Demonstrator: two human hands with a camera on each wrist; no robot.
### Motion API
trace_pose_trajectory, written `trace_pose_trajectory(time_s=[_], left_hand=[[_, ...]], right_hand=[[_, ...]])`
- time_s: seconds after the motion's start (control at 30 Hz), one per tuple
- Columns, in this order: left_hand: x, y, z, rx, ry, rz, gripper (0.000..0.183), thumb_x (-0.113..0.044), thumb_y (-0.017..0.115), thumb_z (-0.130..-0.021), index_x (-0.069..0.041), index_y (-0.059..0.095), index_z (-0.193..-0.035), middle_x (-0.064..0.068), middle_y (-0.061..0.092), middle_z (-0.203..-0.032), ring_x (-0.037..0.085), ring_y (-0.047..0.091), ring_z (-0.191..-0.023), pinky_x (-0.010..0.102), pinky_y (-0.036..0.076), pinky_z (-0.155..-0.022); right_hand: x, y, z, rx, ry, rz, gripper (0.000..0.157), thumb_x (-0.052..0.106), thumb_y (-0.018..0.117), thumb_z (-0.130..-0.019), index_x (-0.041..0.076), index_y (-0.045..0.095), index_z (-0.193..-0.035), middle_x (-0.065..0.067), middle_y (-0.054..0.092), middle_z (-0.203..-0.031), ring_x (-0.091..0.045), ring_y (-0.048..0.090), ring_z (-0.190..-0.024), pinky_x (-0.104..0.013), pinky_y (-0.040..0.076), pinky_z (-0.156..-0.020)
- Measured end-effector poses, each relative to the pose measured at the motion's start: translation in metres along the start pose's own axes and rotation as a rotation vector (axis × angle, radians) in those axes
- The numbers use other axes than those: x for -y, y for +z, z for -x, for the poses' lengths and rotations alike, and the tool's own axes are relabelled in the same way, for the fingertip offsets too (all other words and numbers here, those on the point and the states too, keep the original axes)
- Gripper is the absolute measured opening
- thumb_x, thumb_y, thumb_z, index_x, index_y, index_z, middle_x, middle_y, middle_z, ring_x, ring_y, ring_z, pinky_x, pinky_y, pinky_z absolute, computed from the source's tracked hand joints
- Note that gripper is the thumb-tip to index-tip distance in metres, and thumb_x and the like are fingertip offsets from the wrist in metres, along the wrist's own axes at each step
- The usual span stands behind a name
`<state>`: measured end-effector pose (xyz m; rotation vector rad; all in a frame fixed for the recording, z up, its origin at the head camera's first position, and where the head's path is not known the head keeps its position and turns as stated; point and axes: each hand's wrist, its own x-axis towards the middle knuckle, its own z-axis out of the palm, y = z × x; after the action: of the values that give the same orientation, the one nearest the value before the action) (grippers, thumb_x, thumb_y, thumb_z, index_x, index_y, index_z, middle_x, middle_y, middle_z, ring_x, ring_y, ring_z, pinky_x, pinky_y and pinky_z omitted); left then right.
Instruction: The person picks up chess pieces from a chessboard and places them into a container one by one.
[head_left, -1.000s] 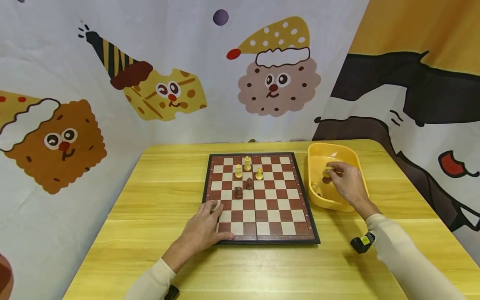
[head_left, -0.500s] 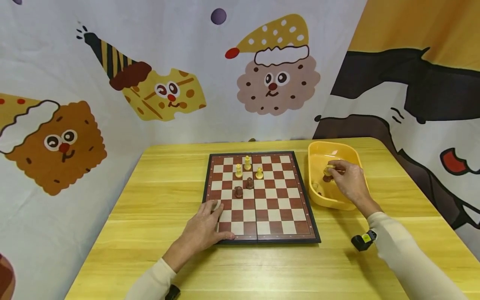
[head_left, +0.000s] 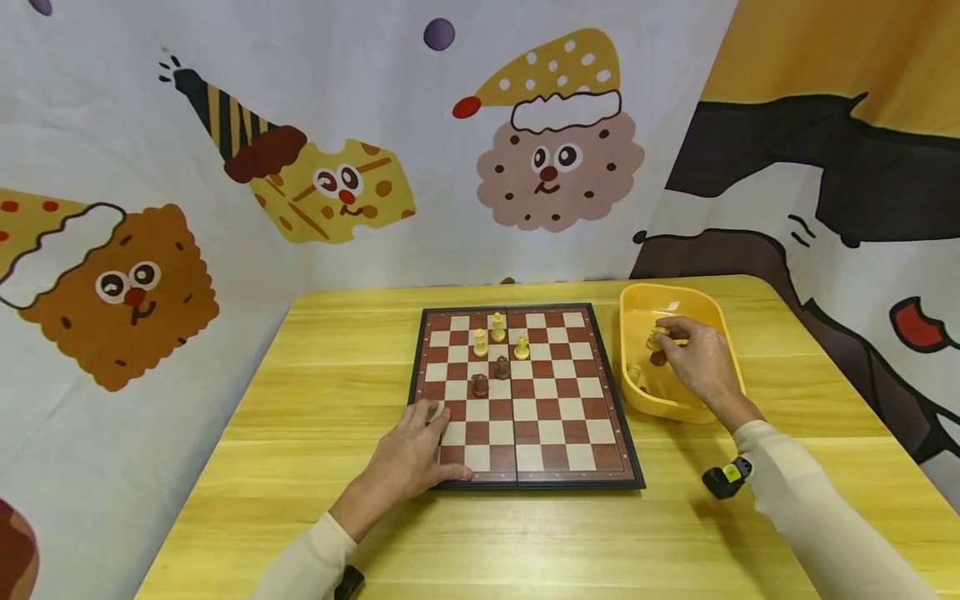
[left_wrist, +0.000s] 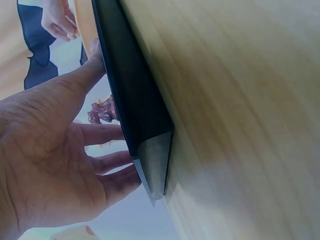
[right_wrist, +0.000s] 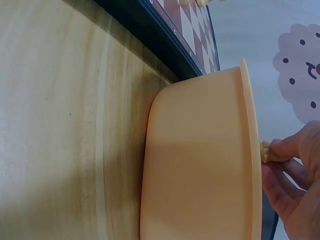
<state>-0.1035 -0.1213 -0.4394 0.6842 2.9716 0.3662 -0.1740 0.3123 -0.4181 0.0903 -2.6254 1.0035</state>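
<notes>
In the head view my left hand (head_left: 408, 450) rests on the near left corner of a brown and cream chessboard (head_left: 577, 433). Its relaxed fingers lie on the board's edge in the left wrist view. My right hand (head_left: 697, 358) is over a yellow plastic tub (head_left: 667, 410) to the board's right. Thumb and fingers pinch a pale yellow chess piece (head_left: 655, 337), partly hidden by the fingers. Three yellow chess pieces stand on the board, among them one tall piece (head_left: 498, 327). Two brown chess pieces, one (head_left: 480, 384) nearer me, stand in front of them.
Inside the tub lie a pale piece (head_left: 633, 372) and a brown piece (head_left: 658, 359); others may be hidden by the hand. The wooden table (head_left: 322, 358) ends at a cartoon-printed curtain (head_left: 450, 250) behind the board and tub.
The right hand stays over the tub with the yellow chess piece in its fingers, shifting only slightly. The left hand and the pieces on the board keep their places.
</notes>
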Motion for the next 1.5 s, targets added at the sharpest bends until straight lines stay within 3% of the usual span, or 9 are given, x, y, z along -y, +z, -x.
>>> trace_pose_trajectory(time_s=[0.2,0.37,0.5,0.77,0.97,1.07,1.17,1.37,1.5], left_hand=[[0.0,0.001,-0.001,-0.013,0.017,-0.012,0.102,-0.066,0.081,-0.072,0.005,0.057,-0.141,0.024,0.048,-0.138,0.042,0.046,-0.131,0.052,0.056,-0.091],[0.001,0.001,-0.001,-0.022,0.015,-0.03,0.102,-0.067,0.081,-0.071,0.005,0.058,-0.14,0.024,0.049,-0.137,0.041,0.047,-0.13,0.051,0.055,-0.092],[0.001,0.001,-0.001,-0.035,0.024,-0.035,0.101,-0.067,0.081,-0.072,0.005,0.058,-0.14,0.025,0.05,-0.136,0.041,0.048,-0.128,0.05,0.056,-0.091],[0.001,0.002,0.001,-0.027,0.02,-0.04,0.101,-0.067,0.08,-0.073,0.005,0.057,-0.141,0.025,0.049,-0.137,0.041,0.047,-0.129,0.048,0.056,-0.09],[0.003,0.001,0.0,-0.024,0.014,-0.033,0.101,-0.067,0.079,-0.074,0.003,0.057,-0.142,0.024,0.048,-0.139,0.04,0.047,-0.129,0.048,0.058,-0.087],[0.003,0.002,-0.001,-0.02,0.014,-0.026,0.101,-0.068,0.078,-0.074,0.003,0.056,-0.142,0.024,0.048,-0.139,0.041,0.046,-0.13,0.049,0.058,-0.087],[0.003,0.002,-0.001,-0.018,0.014,-0.017,0.101,-0.067,0.079,-0.074,0.003,0.056,-0.142,0.024,0.048,-0.139,0.041,0.046,-0.13,0.049,0.058,-0.086],[0.004,0.002,-0.002,-0.018,0.018,-0.02,0.102,-0.067,0.079,-0.073,0.004,0.056,-0.142,0.024,0.048,-0.136,0.039,0.048,-0.127,0.047,0.058,-0.086],[0.003,0.001,-0.002,-0.024,0.024,-0.03,0.102,-0.068,0.079,-0.073,0.005,0.056,-0.141,0.024,0.049,-0.134,0.038,0.05,-0.123,0.046,0.059,-0.085]], right_hand=[[-0.001,-0.003,-0.002,0.009,-0.008,-0.013,0.028,0.007,0.067,-0.099,-0.006,0.067,-0.124,-0.023,0.073,-0.098,-0.032,0.074,-0.072,-0.03,0.058,-0.077],[-0.001,-0.001,-0.003,0.009,-0.014,-0.039,0.027,0.006,0.069,-0.098,-0.008,0.067,-0.121,-0.024,0.073,-0.098,-0.035,0.074,-0.074,-0.002,0.042,-0.067],[-0.001,0.001,-0.002,-0.02,-0.02,-0.007,0.025,0.007,0.072,-0.096,-0.006,0.069,-0.117,-0.025,0.073,-0.098,-0.037,0.074,-0.076,0.0,0.038,-0.066],[0.005,-0.003,0.001,-0.038,0.026,-0.012,0.046,0.029,0.064,-0.102,-0.004,0.062,-0.134,-0.028,0.062,-0.124,-0.046,0.067,-0.1,-0.052,0.059,-0.076],[0.01,-0.005,-0.001,-0.021,0.059,-0.075,0.054,0.043,0.057,-0.104,0.0,0.061,-0.136,-0.024,0.065,-0.117,-0.027,0.074,-0.079,-0.015,0.051,-0.068],[0.011,-0.001,0.0,-0.003,0.057,-0.122,0.054,0.043,0.057,-0.104,-0.001,0.061,-0.136,-0.023,0.066,-0.114,-0.015,0.072,-0.069,-0.009,0.048,-0.064],[0.014,0.003,0.003,0.019,0.046,-0.127,0.054,0.043,0.056,-0.105,-0.001,0.061,-0.136,-0.023,0.065,-0.117,-0.021,0.073,-0.072,-0.015,0.053,-0.062],[0.029,0.012,0.01,0.062,0.021,-0.043,0.054,0.045,0.057,-0.104,0.001,0.062,-0.135,-0.022,0.063,-0.127,-0.041,0.066,-0.101,-0.053,0.057,-0.082],[0.044,0.016,0.011,0.085,-0.01,-0.012,0.053,0.044,0.059,-0.103,0.001,0.062,-0.135,-0.023,0.061,-0.128,-0.043,0.063,-0.103,-0.058,0.054,-0.083]])
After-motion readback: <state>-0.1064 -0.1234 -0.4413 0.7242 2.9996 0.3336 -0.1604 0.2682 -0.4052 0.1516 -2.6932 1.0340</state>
